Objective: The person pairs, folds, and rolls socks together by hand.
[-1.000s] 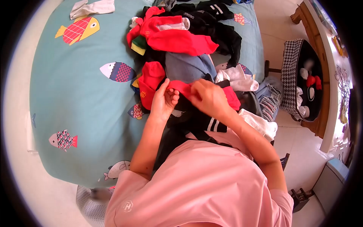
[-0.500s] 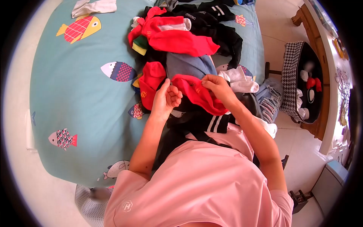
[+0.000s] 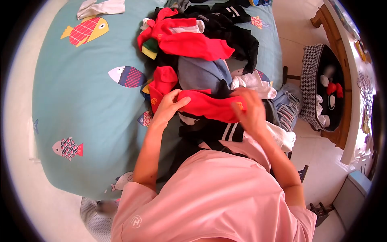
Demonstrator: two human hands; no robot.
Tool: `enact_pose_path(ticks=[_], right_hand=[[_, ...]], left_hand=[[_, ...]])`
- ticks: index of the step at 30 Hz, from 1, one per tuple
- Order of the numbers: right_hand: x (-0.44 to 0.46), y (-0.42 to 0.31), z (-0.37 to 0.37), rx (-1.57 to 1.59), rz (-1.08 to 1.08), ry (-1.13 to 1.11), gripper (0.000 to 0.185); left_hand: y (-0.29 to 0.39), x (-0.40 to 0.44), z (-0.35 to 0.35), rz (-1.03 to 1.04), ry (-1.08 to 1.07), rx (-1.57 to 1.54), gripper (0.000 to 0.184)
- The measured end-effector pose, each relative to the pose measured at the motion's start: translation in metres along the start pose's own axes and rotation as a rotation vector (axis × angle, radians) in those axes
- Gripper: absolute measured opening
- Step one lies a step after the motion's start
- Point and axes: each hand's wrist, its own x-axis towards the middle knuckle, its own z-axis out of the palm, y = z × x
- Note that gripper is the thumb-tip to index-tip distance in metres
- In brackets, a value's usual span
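A red sock with a small yellow print near its right end is stretched sideways in front of my body. My left hand pinches its left end, thumb on top and fingers behind. At the right end, beside the yellow print, is my right hand; its fingers are smeared by motion, so their grip is unclear. Another red sock lies just beyond my left hand. Blue-grey cloth and white socks lie behind the stretched sock.
More red socks and black clothes are heaped farther back on the fish-patterned bed. A white sock lies at the far left. Right of the bed stands a houndstooth basket with socks inside.
My left hand has moved onto the sock's left end and closed on it. My right hand has shifted right and down, and the sock is now stretched out flatter, showing its yellow print.
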Motion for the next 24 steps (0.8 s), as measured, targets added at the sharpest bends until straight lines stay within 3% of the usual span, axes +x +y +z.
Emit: enact_pose_path(ticks=[2,3,7,9,10,13,16,18,20,23,24], right_hand=[[-0.007,0.027,-0.011,-0.082,0.239,-0.010,0.033],[-0.014,0.044,-0.011,0.106,0.462,-0.132,0.043],[-0.032,0.072,0.005,0.663,0.784,-0.344,0.049],[-0.028,0.064,-0.005,0.900,0.799,-0.380,0.046],[-0.025,0.056,-0.011,1.022,0.804,-0.397,0.045],[-0.020,0.022,-0.020,0.987,0.663,-0.289,0.033],[-0.016,-0.001,-0.015,0.718,0.319,-0.167,0.027],[-0.019,-0.005,-0.008,0.639,0.364,-0.158,0.024],[-0.023,-0.002,-0.002,0.545,0.408,-0.135,0.024],[-0.027,-0.006,-0.006,0.569,0.422,-0.093,0.026],[-0.028,-0.007,-0.007,0.582,0.416,-0.091,0.026]], left_hand=[[-0.001,-0.003,0.003,0.047,0.024,-0.030,0.024],[-0.003,-0.004,0.005,0.083,0.042,-0.045,0.023],[-0.012,-0.003,0.009,0.260,0.150,-0.028,0.023],[-0.009,-0.004,0.012,0.372,0.241,0.026,0.022],[-0.011,-0.003,0.010,0.467,0.331,0.215,0.022],[-0.007,0.002,0.007,0.697,0.583,0.669,0.026],[-0.011,0.018,0.018,0.964,0.706,1.046,0.026],[-0.017,0.023,0.033,0.868,0.480,1.112,0.023],[-0.009,0.013,0.051,0.799,0.414,0.905,0.023],[-0.006,0.000,0.045,0.309,0.265,0.138,0.028],[-0.008,0.003,0.039,0.316,0.288,0.230,0.030]])
